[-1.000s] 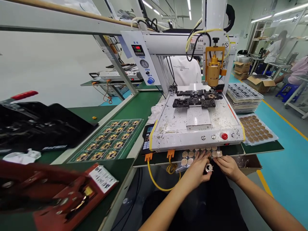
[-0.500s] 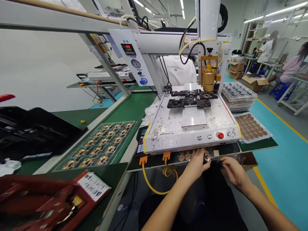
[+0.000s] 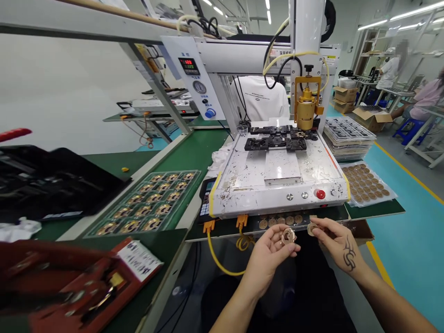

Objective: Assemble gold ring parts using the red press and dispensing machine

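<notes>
My left hand (image 3: 266,252) is closed on a shiny copper-coloured round metal part (image 3: 287,236) with a ring-shaped rim, gripped between thumb and fingers. A little to its right, my right hand (image 3: 336,241) pinches a small tan disc (image 3: 311,229) at its edge. The two pieces are apart, both in front of the machine's lower edge. Behind them, a row of several brown discs (image 3: 280,220) lies on the dark strip under the machine front.
A white bench machine (image 3: 239,203) bears black fixtures (image 3: 275,142) below a gold cylinder head (image 3: 305,113). To its right lies a sheet of brown discs (image 3: 367,182). At left are a tray of round gold parts (image 3: 145,199) and a red hand press (image 3: 79,296). Other people sit beyond.
My left hand has drawn back from the machine edge with the round metal part, uncovering more discs in the row. My right hand has turned and shows a tan disc in its fingers.
</notes>
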Action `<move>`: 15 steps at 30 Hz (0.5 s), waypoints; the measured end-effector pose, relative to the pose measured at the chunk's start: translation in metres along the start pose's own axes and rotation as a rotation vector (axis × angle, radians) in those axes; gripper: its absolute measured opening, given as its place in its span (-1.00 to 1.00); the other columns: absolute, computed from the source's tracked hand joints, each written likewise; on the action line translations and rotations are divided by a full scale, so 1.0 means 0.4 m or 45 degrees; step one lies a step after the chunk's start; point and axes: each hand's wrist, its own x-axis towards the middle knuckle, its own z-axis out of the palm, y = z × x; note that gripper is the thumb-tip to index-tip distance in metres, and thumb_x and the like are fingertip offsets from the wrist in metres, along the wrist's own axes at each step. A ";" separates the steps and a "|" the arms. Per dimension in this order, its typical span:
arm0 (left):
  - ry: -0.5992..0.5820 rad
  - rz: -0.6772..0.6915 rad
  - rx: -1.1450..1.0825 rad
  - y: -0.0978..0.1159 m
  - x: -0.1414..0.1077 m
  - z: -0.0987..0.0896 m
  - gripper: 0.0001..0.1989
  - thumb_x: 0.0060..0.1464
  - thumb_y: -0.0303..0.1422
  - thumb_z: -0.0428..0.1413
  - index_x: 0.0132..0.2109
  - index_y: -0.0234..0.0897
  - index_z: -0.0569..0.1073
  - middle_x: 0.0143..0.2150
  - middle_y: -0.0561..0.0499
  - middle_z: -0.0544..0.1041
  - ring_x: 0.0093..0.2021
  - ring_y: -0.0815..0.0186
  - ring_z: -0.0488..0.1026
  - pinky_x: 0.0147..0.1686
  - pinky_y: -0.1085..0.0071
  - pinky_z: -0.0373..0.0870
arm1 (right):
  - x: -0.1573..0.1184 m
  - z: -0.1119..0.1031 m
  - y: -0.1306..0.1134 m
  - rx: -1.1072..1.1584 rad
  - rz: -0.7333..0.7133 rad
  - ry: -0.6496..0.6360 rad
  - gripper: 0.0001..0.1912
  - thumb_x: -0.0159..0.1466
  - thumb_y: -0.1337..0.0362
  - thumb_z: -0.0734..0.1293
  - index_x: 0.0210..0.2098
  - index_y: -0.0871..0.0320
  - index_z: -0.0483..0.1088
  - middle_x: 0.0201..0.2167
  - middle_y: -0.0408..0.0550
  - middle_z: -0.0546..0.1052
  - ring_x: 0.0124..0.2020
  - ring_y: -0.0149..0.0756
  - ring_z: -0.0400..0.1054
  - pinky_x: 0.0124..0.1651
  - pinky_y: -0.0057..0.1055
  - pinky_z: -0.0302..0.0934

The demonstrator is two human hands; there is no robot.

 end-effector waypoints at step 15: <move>0.070 -0.053 -0.325 0.028 -0.138 -0.016 -0.48 0.16 -0.14 0.43 0.17 -0.33 0.62 0.12 -0.26 0.70 0.14 -0.09 0.65 0.26 -0.05 0.54 | -0.027 0.053 -0.014 0.375 0.399 -0.460 -0.56 0.36 -0.11 0.48 -0.31 0.14 0.43 -0.55 -0.19 0.45 -0.57 -0.42 0.25 -0.45 -0.45 0.13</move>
